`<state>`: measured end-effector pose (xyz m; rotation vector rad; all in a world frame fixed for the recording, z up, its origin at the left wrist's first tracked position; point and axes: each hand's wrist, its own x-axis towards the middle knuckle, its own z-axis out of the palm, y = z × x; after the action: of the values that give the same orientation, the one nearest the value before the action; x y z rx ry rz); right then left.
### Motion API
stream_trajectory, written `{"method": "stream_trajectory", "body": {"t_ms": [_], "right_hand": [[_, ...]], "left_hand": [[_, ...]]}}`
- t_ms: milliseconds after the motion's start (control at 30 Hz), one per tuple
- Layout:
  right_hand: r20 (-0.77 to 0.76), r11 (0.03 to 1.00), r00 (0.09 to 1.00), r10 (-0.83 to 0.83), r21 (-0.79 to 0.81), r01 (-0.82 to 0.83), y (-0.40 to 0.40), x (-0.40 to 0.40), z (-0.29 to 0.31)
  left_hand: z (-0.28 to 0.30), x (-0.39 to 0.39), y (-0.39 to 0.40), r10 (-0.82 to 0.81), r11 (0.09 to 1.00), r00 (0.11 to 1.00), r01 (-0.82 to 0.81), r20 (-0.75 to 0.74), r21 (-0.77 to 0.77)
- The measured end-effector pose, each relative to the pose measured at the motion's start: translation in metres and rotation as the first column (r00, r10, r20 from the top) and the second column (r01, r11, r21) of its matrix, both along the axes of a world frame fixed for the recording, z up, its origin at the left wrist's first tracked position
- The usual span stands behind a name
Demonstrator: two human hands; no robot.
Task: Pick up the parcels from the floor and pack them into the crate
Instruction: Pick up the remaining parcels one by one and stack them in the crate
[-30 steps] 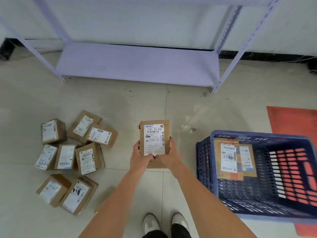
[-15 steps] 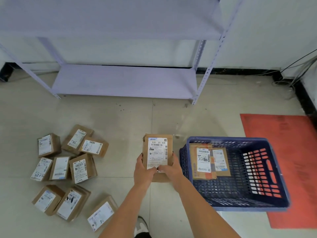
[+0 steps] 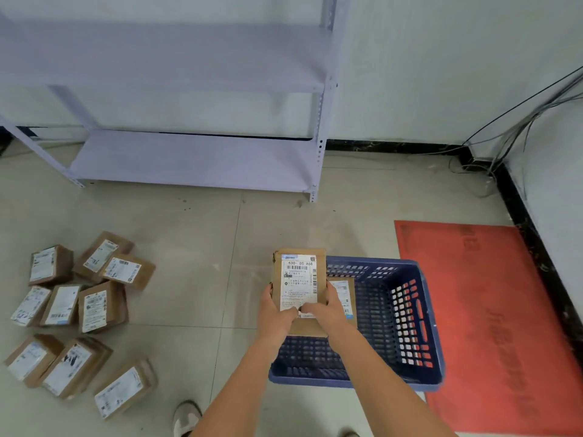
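I've got the pale shelf rack (image 3: 195, 159) against the wall, the red mat (image 3: 492, 304) on the right, and the blue crate (image 3: 419, 326) on the floor in front of me. Nine parcels (image 3: 94, 310) lie scattered at left. My left hand (image 3: 274, 313) and right hand (image 3: 328, 310) both grip one labelled parcel (image 3: 299, 282) upright over the crate's near-left corner, with another parcel (image 3: 345, 294) behind it inside the crate.

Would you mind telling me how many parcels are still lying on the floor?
9, all in a cluster at the left: three at the back, three in the middle, three in front. Overlaps could hide more.
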<state>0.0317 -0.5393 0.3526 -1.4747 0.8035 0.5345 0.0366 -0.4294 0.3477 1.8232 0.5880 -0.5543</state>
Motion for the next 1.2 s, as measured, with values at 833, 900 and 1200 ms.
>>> {"method": "stream_trajectory", "body": {"t_ms": [833,900,1200], "right_hand": [[-0.230,0.977,0.957,-0.178,0.071,0.199,-0.194,-0.060,-0.058],[-0.258,0.976,0.950,-0.177,0.080,0.203,-0.201,-0.063,-0.075],[-0.297,0.998,0.953,-0.065,-0.007,0.066,-0.194,-0.055,-0.177]], "left_hand": [[-0.046,-0.056,-0.190,-0.127,0.989,0.977,0.137,-0.169,0.048],[-0.065,-0.059,-0.192,-0.146,0.985,0.971,0.161,-0.192,0.066],[-0.163,-0.046,-0.188,-0.125,0.957,0.939,0.199,-0.319,0.210]]}}
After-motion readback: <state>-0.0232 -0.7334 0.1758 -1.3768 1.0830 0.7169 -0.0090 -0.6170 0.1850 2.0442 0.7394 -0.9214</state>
